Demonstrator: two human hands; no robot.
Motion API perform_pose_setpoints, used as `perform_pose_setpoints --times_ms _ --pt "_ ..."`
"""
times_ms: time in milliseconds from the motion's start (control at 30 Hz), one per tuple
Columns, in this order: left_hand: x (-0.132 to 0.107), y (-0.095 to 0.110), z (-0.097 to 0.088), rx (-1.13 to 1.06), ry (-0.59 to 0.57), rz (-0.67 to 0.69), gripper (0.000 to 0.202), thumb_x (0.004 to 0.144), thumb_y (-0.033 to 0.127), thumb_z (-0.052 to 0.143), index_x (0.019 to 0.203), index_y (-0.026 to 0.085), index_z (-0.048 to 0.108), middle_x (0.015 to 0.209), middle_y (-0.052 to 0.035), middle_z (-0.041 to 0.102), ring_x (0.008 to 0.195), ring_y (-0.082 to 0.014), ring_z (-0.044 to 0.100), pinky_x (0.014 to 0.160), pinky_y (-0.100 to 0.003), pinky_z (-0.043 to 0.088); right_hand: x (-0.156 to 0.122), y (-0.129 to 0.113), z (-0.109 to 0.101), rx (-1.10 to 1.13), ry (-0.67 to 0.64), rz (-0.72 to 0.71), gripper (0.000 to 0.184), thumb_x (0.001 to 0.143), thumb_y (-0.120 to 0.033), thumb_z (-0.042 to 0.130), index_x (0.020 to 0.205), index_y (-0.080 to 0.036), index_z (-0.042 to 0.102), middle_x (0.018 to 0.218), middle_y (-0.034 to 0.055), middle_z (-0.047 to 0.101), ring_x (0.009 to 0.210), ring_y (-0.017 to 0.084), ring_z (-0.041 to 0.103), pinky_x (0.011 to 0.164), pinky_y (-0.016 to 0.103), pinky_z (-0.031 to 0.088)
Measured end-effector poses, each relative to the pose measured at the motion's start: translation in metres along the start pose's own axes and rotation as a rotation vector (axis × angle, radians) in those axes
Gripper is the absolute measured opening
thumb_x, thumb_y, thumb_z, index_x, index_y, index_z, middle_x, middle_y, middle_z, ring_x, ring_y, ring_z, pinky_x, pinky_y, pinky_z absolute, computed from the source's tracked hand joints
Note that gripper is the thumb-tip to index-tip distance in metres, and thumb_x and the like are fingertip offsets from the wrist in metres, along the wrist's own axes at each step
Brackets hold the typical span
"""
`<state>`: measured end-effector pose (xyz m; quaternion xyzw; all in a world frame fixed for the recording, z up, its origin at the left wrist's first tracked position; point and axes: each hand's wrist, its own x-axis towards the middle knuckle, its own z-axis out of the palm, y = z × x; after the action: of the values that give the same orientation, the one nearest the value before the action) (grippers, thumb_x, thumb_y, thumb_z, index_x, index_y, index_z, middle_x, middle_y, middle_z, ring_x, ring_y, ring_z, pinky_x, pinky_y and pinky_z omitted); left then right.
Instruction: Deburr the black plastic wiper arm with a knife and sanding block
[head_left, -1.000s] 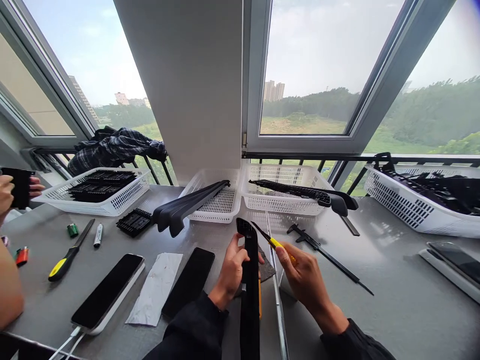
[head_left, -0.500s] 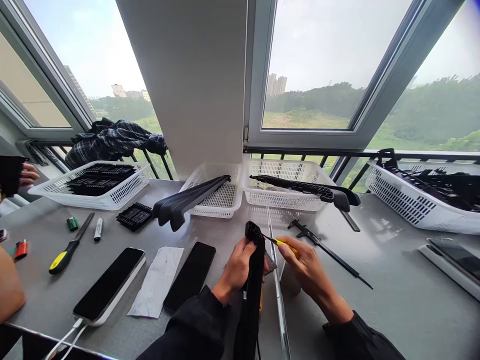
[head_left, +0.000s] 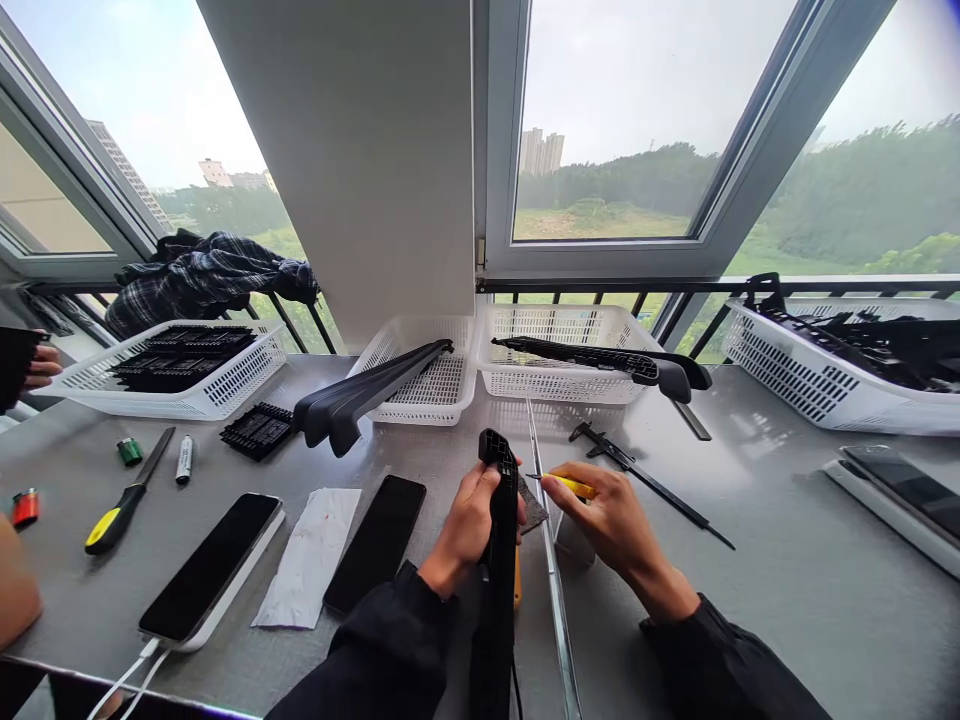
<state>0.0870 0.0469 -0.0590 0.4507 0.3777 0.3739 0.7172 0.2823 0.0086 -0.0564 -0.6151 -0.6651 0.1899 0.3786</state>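
Note:
My left hand [head_left: 466,525] is wrapped round a long black plastic bar [head_left: 496,570] that stands nearly on end, its open top near the table's middle. My right hand [head_left: 604,520] pinches a small yellow-handled tool [head_left: 564,484] whose thin tip points left at the bar's upper end. Under both hands lie a dark grey pad [head_left: 532,505] and a thin metal strip [head_left: 551,560] running toward me.
Two white baskets [head_left: 559,385] with long black parts stand behind, another [head_left: 187,400] at left, one [head_left: 825,395] at right. Black caliper [head_left: 645,482], two phones [head_left: 375,540], paper slip [head_left: 311,555], yellow screwdriver [head_left: 124,500], marker [head_left: 183,458] lie around. Another person's hand [head_left: 34,365] at far left.
The tool in my right hand has swung down from a tilted pose to level, its tip now beside the bar's top. The bar has been turned slightly in my left hand.

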Motion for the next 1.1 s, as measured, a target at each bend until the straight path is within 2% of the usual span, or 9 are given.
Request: perform_pose_setpoints --times_ms 167,333,467,633,800,1100 --pt "0.0 0.003 0.0 0.02 0.016 0.004 0.071 0.092 0.073 0.063 0.133 0.015 0.06 0.063 0.0011 0.067 0.045 -0.0184 0.06 0.046 -0.028 0.046 -0.001 0.0 0.005 -0.036 0.017 0.014 0.056 0.103 -0.066 0.054 0.077 -0.022 0.078 0.072 0.0037 0.074 0.066 0.019 0.063 0.067 0.031 0.042" --pt "-0.001 0.004 0.0 0.032 0.028 -0.002 0.075 0.091 0.075 0.064 0.134 0.014 0.06 0.062 0.001 0.068 0.045 -0.0191 0.06 0.045 -0.028 0.045 -0.001 0.001 0.006 -0.037 0.058 0.009 0.055 0.104 -0.065 0.054 0.079 -0.023 0.078 0.075 0.0035 0.076 0.068 0.019 0.066 0.066 0.029 0.043" --pt "-0.001 0.005 0.001 0.044 0.026 -0.003 0.078 0.088 0.078 0.065 0.132 0.014 0.061 0.061 0.0005 0.068 0.046 -0.0194 0.06 0.045 -0.028 0.045 0.0 0.002 0.009 -0.028 0.02 0.01 0.06 0.104 -0.069 0.053 0.075 -0.023 0.077 0.07 0.0034 0.073 0.065 0.019 0.063 0.064 0.029 0.041" --pt "-0.001 0.006 0.002 0.072 0.03 0.0 0.083 0.088 0.08 0.064 0.137 0.013 0.057 0.061 0.001 0.067 0.045 -0.0199 0.06 0.044 -0.028 0.045 -0.001 -0.002 0.01 0.023 0.017 0.03 0.062 0.105 -0.07 0.051 0.075 -0.022 0.076 0.069 0.0029 0.072 0.065 0.018 0.061 0.063 0.029 0.039" --pt "-0.001 0.007 0.003 0.063 0.061 0.012 0.077 0.088 0.079 0.064 0.13 0.014 0.059 0.061 0.0009 0.067 0.046 -0.0181 0.058 0.044 -0.028 0.045 -0.003 -0.004 0.014 0.016 0.017 0.018 0.061 0.105 -0.07 0.052 0.077 -0.022 0.077 0.07 0.003 0.073 0.066 0.018 0.062 0.066 0.029 0.041" --pt "-0.002 0.007 -0.001 0.039 0.006 -0.01 0.073 0.09 0.076 0.063 0.13 0.015 0.059 0.063 -0.0002 0.068 0.046 -0.0182 0.06 0.044 -0.027 0.046 -0.001 -0.004 0.012 0.011 0.05 0.002 0.061 0.105 -0.069 0.052 0.078 -0.021 0.079 0.071 0.0033 0.075 0.066 0.018 0.064 0.066 0.029 0.042"
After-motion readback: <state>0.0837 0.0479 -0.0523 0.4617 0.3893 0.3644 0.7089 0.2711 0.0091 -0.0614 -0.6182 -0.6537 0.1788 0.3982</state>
